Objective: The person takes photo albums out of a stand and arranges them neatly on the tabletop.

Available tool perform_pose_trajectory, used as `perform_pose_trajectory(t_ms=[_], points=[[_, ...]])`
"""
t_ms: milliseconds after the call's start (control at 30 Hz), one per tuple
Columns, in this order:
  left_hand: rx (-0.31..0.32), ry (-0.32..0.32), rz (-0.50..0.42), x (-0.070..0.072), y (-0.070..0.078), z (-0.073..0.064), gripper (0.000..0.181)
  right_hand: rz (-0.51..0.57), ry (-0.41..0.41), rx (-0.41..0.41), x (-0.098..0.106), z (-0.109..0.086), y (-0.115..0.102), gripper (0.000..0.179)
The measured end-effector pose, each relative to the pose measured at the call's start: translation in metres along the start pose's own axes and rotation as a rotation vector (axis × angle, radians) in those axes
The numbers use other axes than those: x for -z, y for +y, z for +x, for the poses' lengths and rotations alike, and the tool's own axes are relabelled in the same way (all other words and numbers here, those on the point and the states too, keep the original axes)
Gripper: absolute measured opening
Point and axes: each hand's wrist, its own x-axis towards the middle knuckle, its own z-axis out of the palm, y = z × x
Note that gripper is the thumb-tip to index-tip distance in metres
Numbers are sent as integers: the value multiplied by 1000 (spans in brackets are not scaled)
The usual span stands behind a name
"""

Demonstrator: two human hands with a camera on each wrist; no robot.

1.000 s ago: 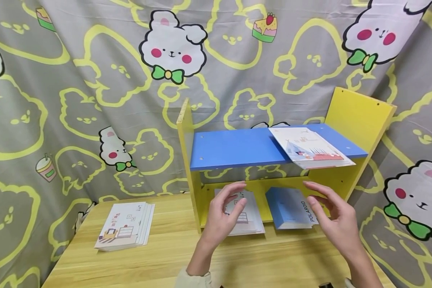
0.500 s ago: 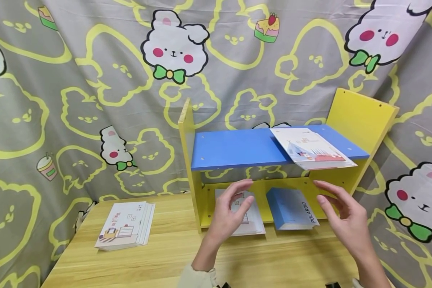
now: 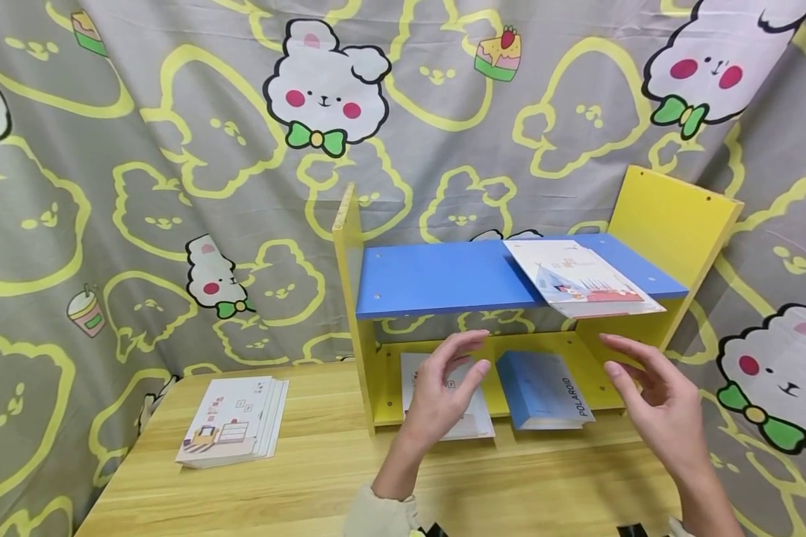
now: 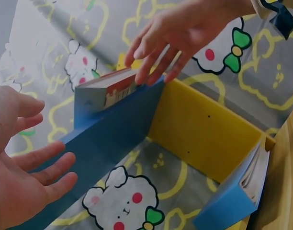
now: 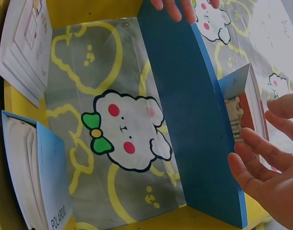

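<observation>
Both hands hold nothing, thumbs and fingers spread apart in loose curves in front of a yellow and blue shelf. In the head view my left hand (image 3: 443, 395) overlaps a white illustrated book (image 3: 475, 426) lying on the lower shelf and hides part of it. My right hand (image 3: 665, 414) is raised to the right of a blue book marked POLAROID (image 3: 544, 391), also on the lower shelf. Above it, another white illustrated book (image 3: 580, 280) lies on the blue upper board (image 3: 436, 276), its front end jutting past the edge. The right wrist view shows the right hand's fingers (image 5: 261, 148) overlapping this upper book (image 5: 249, 103).
A stack of white illustrated books or booklets (image 3: 231, 421) lies on the wooden table (image 3: 309, 477), left of the shelf. Yellow side panels (image 3: 672, 216) bound the shelf at both ends. A patterned grey curtain (image 3: 403, 171) hangs behind and on the right.
Both hands have shifted a little to the right, still holding nothing. The books and the shelf have stayed in place.
</observation>
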Motion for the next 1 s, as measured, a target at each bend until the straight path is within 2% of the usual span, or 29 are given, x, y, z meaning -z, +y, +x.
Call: perform_pose_trajectory(t_ms=[400, 567, 800, 1000], points=[[-66, 42, -107, -15, -3, 9, 35, 0, 37, 3, 8, 5, 9, 43], [-59, 34, -129, -21, -1, 14, 35, 18, 51, -28, 11, 7, 10, 43], [-72, 62, -159, -29, -5, 17, 35, 16, 55, -59, 17, 10, 12, 41], [-69, 51, -193, -34, -6, 22, 38, 17, 84, -85, 18, 14, 12, 48]])
